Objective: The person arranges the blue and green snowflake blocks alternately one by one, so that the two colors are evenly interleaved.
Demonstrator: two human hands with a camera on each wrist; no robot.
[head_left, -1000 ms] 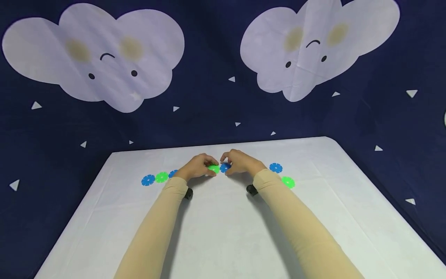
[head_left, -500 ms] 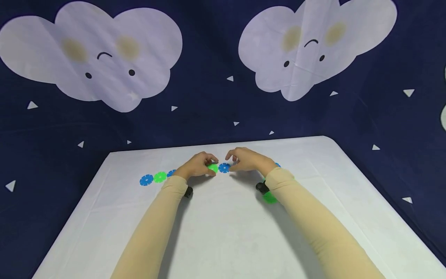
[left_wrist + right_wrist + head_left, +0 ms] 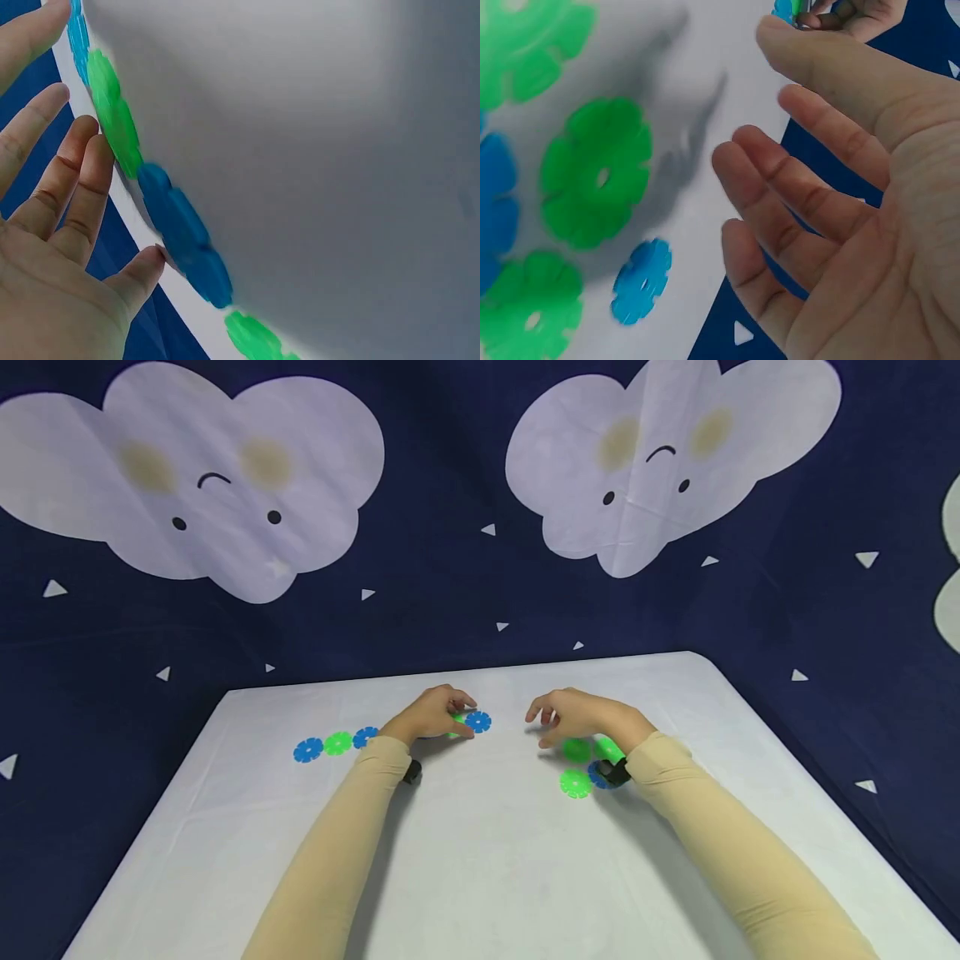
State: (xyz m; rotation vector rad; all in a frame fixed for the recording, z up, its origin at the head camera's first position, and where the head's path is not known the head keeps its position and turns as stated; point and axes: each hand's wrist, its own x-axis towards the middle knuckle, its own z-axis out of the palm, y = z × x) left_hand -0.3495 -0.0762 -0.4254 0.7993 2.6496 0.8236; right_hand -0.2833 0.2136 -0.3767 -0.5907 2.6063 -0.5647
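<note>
A row of flower-shaped plastic discs lies on the white table, alternating blue and green. My left hand [image 3: 431, 712] is over the row, loosely bent fingers and thumb on either side of a green disc [image 3: 114, 112]. A blue disc [image 3: 478, 722] lies at the row's right end, just past the fingertips. The left wrist view shows another blue disc [image 3: 184, 232] beside the little finger. My right hand [image 3: 577, 714] hovers with spread, relaxed fingers, holding nothing. Near it lie a green disc [image 3: 576, 750] and a blue disc [image 3: 643, 281], the latter hidden from the head view.
At the row's left end are a blue disc [image 3: 308, 750] and a green disc [image 3: 337, 743]. Further loose discs lie by the right wrist: a green disc [image 3: 575, 783] and a partly covered blue disc [image 3: 600, 774]. A dark cloud-print cloth [image 3: 442, 610] hangs behind the table [image 3: 465, 860].
My right hand has let go of the blue disc at the row's end and moved right, above the loose discs. My left hand has stayed almost in place around the green disc.
</note>
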